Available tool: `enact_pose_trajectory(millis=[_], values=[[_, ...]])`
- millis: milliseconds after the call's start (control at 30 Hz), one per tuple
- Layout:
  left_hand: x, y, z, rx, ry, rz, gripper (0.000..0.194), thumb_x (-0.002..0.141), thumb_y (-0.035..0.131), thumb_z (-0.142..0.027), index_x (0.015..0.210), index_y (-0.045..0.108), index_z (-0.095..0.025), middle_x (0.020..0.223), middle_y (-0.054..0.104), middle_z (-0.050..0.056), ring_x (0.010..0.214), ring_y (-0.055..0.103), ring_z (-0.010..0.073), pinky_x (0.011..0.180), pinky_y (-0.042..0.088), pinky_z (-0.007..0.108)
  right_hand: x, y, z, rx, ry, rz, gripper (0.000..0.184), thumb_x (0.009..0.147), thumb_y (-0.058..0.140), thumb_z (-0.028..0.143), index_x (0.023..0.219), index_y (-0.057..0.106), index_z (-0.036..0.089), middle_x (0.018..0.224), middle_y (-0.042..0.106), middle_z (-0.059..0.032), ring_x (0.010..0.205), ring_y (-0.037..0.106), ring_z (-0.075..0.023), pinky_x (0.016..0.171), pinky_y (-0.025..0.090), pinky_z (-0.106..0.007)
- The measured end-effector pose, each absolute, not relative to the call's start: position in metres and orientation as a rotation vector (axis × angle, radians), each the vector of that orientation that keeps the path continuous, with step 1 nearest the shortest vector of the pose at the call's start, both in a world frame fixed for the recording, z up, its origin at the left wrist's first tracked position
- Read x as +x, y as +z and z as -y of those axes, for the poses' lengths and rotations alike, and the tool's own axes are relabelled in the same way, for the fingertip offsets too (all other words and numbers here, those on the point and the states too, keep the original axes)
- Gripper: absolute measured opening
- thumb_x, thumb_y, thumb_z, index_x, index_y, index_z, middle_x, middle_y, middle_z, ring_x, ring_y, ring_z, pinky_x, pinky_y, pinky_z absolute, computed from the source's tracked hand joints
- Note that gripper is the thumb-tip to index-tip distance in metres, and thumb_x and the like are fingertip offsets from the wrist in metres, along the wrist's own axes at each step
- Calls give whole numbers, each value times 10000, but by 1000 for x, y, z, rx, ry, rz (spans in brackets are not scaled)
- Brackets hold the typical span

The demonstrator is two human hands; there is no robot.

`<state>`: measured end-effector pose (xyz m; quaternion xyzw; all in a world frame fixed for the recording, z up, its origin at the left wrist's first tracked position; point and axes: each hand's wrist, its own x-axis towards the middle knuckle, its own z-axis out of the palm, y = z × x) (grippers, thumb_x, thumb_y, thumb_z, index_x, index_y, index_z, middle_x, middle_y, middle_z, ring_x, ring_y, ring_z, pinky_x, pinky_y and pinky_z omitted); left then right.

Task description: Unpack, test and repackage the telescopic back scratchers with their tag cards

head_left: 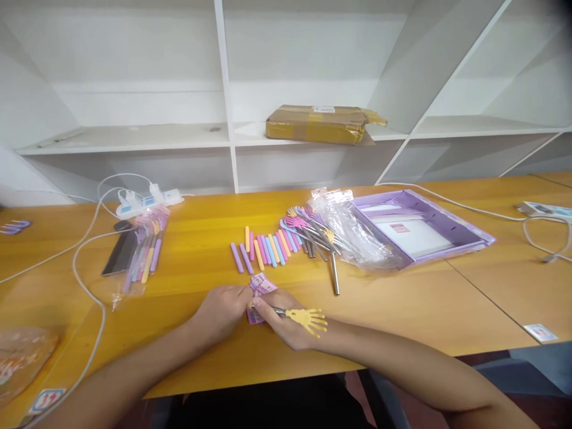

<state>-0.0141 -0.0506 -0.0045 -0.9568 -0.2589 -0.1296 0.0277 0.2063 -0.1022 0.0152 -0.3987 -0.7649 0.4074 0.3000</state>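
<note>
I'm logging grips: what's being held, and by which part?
The right hand holds a yellow-headed back scratcher by its metal shaft; whether the left hand grips it is hidden.

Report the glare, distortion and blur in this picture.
In the head view, clear plastic bags show whitish glare; in the head view, shelf dividers lean, suggesting wide-angle distortion, and the upper-right corner darkens; in the head view, print on the pink piece is too soft to read.

Yellow hand-shaped scratcher head (306,320); pink patterned cards (262,283); purple, yellow, pink, blue sticks (258,255); purple tray (447,218).
</note>
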Motion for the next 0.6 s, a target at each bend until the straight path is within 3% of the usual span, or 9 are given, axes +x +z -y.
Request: enact_pose_trajectory(millis=[133,267,433,600], values=[[-15,0,49,-2933,-373,846,218,1015,481,-94,850,578,-197,701,661,43,608,628,214,549,408,308,196,7,98,-993,1420,1737,622,1076,415,676,652,446,222,591,423,33,568,390,-123,563,315,-297],[-14,5,51,-2818,-469,769,272,1030,480,-96,798,585,-193,617,614,29,548,596,203,520,342,303,190,6,109,-886,1806,1297,667,959,530,798,638,334,247,571,262,80,509,205,-87,477,166,-272],[-8,9,58,-2728,-510,677,346,1047,446,-73,754,580,-199,601,613,17,525,581,184,509,317,315,193,17,126,-891,1889,1171,657,900,615,812,669,385,242,585,250,89,509,167,-81,463,110,-269],[-3,10,60,-2744,-549,644,340,1027,482,-69,725,570,-197,615,603,10,523,560,171,501,301,317,199,18,134,-921,1868,1125,659,905,624,791,663,353,241,597,268,87,519,190,-72,463,132,-252]])
